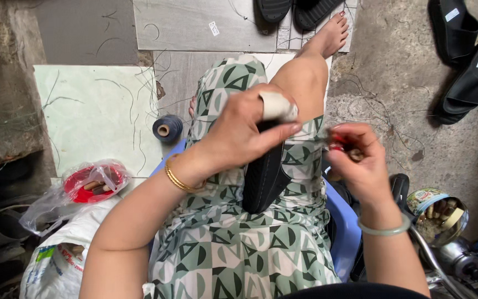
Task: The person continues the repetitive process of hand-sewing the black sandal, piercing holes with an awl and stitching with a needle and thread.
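My left hand (247,130) grips the top of a black shoe sole (264,177) that stands on my lap, on a green patterned dress. The left index finger wears a beige tape wrap (276,105). My right hand (360,160) is closed on a small red-handled tool (339,143) just right of the sole, at about the height of its top. A gold bangle sits on the left wrist and a pale green one on the right. The tool's tip is blurred.
A dark blue thread spool (167,128) lies on the tiled floor to the left. A red dish in a plastic bag (92,182) sits lower left. An open tin (438,213) with small items is lower right. Black sandals (466,61) lie at the upper right.
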